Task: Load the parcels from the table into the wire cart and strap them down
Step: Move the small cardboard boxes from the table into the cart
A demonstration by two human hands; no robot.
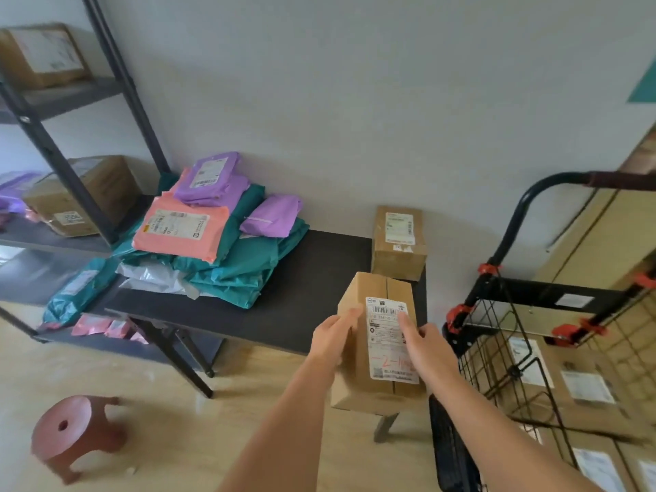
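Both forearms reach out from the bottom of the view, and between them sits a box (385, 353), label up. The left hand (333, 335) grasps its left side, fingertips hooked over the top edge. The right hand (422, 344) lies on top with its fingers stretched straight across the label, pressing rather than wrapping; its thumb is hidden. The box looks to be off the table (301, 278), over its near right corner, with the near end hanging past the edge.

Now the bit that matters: the box's long axis runs away from the person, near to far, and the wire cart (532, 294) stands just to the right, so the right hand is the nearer one. Other boxes (582, 385) fill the cart floor, so I'd say this one wants a swing to the right and a drop over the wire wall, perhaps turned to fit a gap.

Plenty left behind, too: a second box (399, 243) at the table's far right end and a pile of mailer bags (227, 250) well to the left. Strapping looks a long way off.
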